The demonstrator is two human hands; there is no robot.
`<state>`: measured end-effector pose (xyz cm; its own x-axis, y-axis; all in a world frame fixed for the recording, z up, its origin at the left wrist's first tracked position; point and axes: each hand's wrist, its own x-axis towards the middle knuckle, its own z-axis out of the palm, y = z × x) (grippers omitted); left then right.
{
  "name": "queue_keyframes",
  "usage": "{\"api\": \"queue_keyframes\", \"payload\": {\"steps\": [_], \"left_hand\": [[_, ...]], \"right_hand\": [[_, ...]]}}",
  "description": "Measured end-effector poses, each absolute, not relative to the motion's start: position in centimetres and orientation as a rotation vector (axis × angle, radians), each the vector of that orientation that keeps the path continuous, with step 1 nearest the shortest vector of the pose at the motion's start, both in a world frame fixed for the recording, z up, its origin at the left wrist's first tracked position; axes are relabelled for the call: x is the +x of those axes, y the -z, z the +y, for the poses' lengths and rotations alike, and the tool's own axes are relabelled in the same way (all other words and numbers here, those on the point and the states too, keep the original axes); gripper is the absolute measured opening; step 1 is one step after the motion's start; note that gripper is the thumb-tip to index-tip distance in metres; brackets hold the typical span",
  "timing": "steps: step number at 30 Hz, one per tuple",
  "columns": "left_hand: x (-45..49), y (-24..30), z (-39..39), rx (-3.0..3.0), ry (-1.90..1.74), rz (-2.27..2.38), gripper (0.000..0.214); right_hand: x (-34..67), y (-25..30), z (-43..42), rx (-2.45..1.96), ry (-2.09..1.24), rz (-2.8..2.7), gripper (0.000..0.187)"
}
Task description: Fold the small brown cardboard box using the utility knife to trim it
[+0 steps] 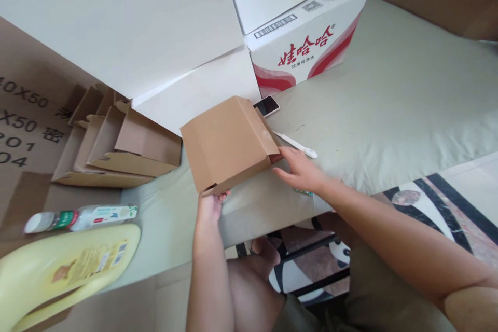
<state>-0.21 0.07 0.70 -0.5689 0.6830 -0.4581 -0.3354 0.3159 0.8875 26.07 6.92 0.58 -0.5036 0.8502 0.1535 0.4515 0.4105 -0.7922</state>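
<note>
A small brown cardboard box [227, 141] is held tilted above the grey-green table cover [389, 104]. My left hand [210, 205] grips its near lower corner from underneath. My right hand [299, 168] presses on the box's right side flap, fingers closed against the edge. A white plastic tool [298, 145] lies on the cover just beyond my right hand. A phone [266, 106] lies behind the box.
Folded brown box blanks [116, 145] are stacked to the left. A plastic bottle [81, 218] and a yellow container [66, 267] lie at the near left. Large white cartons [128, 21] and a red-printed water carton [311, 36] stand behind. A patterned floor shows at the lower right.
</note>
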Motion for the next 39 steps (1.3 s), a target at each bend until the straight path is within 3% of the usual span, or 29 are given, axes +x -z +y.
{"api": "queue_keyframes", "payload": {"steps": [39], "left_hand": [[0.7, -0.6, 0.2, 0.317, -1.44, 1.745, 0.012]], "right_hand": [[25.4, 0.3, 7.1, -1.172, -0.936, -2.342, 0.021]]}}
